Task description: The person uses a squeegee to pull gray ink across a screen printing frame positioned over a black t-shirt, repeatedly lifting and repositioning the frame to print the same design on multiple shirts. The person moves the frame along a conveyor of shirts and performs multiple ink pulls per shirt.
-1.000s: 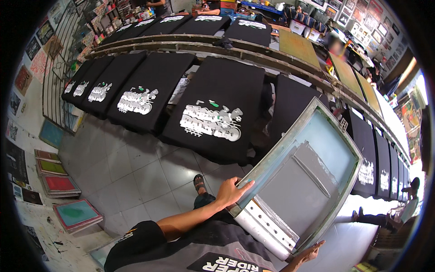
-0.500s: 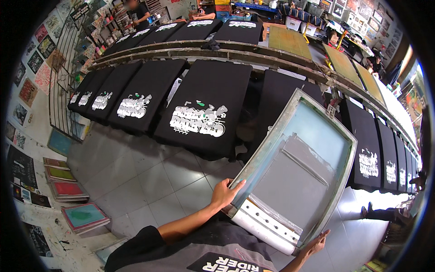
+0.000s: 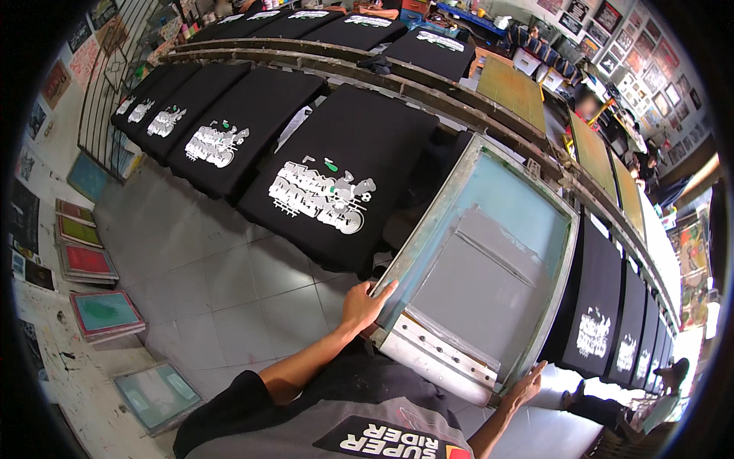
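Note:
Both of my hands hold a screen-printing frame (image 3: 430, 222), tilted in front of my body. My left hand (image 3: 364, 307) is closed round its left edge, thumb on top. The right hand (image 3: 526, 385) grips the near right edge, with part of its fingers hidden beneath. Blue mesh (image 3: 516, 195) shows at the far end, and grey ink (image 3: 485, 294) covers much of the rest. A squeegee (image 3: 432, 366) with a pale bolted handle lies across the near end. Left of the frame, a black T-shirt (image 3: 367, 138) carries a white, grey and green print.
More printed black shirts (image 3: 225, 99) line the long rack on both sides. A metal rail (image 3: 428, 99) runs behind them. Several coloured screens (image 3: 107, 314) lean or lie at the left wall. A seated person (image 3: 634, 405) is at the lower right.
My view has turned right, and the shirts have shifted left in the picture. The frame now hides most of the shirt behind it. Both hands keep their hold.

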Tool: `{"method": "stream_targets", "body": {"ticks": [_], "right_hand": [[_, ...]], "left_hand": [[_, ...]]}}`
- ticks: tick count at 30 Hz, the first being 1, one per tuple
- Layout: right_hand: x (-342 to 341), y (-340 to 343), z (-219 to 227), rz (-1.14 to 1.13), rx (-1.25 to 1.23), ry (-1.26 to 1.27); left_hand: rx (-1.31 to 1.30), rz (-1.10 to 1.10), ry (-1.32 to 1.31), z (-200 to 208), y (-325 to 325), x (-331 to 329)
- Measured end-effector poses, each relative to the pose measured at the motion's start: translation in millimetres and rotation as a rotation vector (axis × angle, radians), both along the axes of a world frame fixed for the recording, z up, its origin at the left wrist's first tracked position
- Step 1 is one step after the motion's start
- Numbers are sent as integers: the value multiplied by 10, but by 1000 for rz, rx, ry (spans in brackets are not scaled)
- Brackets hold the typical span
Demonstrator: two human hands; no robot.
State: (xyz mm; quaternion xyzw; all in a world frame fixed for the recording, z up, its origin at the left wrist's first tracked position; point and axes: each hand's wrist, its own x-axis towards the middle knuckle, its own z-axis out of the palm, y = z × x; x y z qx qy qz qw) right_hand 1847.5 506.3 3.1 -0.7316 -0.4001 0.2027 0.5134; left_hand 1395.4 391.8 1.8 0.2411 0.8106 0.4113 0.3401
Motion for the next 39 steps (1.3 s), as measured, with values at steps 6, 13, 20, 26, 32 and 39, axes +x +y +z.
{"method": "stream_targets", "body": {"ticks": [6, 13, 20, 26, 32, 39], "right_hand": [[-255, 599, -13, 166, -95, 108], [-570, 861, 17, 203, -123, 152], [-437, 1015, -90, 263, -124, 115], [-243, 1130, -149, 297, -137, 163], [-134, 1086, -105, 361, -178, 186], [-23, 1096, -181, 388, -220, 245]], "left_hand": [[31, 65, 59, -263, 284, -161], [-39, 100, 55, 1, 460, -301], [4, 115, 97, -237, 550, -280], [37, 114, 131, -220, 592, -147], [26, 74, 128, -159, 627, -99], [-21, 109, 50, -88, 654, -43]]}}
